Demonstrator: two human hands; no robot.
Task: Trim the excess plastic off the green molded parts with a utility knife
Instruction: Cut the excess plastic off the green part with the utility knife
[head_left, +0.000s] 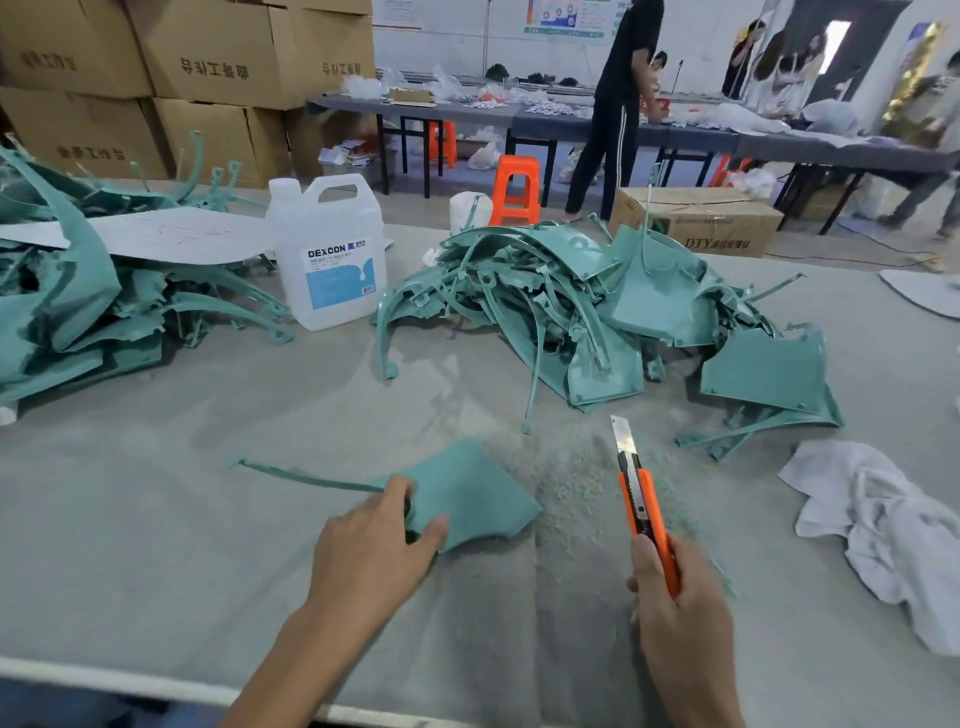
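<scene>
Fingers (390, 494) pinch part (478, 486), R hand (675, 603) grips knife (643, 499)

A grey tabletop (156, 519) fills the near scene. A white plastic jug (332, 249) with a blue label reading DEXCON stands upright at its far middle, and a white sheet (176, 236) lies left of the jug. A crumpled white cloth (883, 530) lies near the right edge. Stacked cardboard boxes (208, 67) fill the far left. Beyond the tabletop stand an orange stool (515, 184) and a brown carton (696, 221) on the floor. A person in black (618, 78) stands by long dark tables (571, 127) strewn with plastic bags.
</scene>
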